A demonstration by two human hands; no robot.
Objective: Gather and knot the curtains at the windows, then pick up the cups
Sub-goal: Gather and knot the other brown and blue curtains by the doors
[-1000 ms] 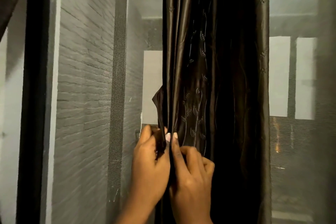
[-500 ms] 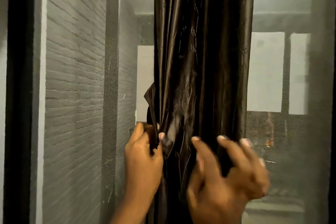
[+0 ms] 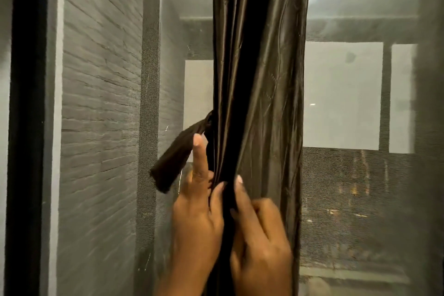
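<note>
A dark brown satin curtain (image 3: 262,79) hangs gathered into a narrow bunch in front of a meshed window. A short strip of the same fabric (image 3: 175,158) sticks out to its left at mid height. My left hand (image 3: 197,214) holds the bunch's left edge, thumb pressed on the folds and index finger straight up against the strip. My right hand (image 3: 259,235) grips the folds from the right, fingers curled into the cloth. No cups are in view.
A grey insect mesh (image 3: 360,187) covers the window behind the curtain. A dark window frame (image 3: 26,127) stands at the far left, with a grey brick wall (image 3: 101,103) seen through the mesh.
My right hand has come back left from the curtain's right edge and closed on the folds beside my left hand. The fabric strip now sticks out further left.
</note>
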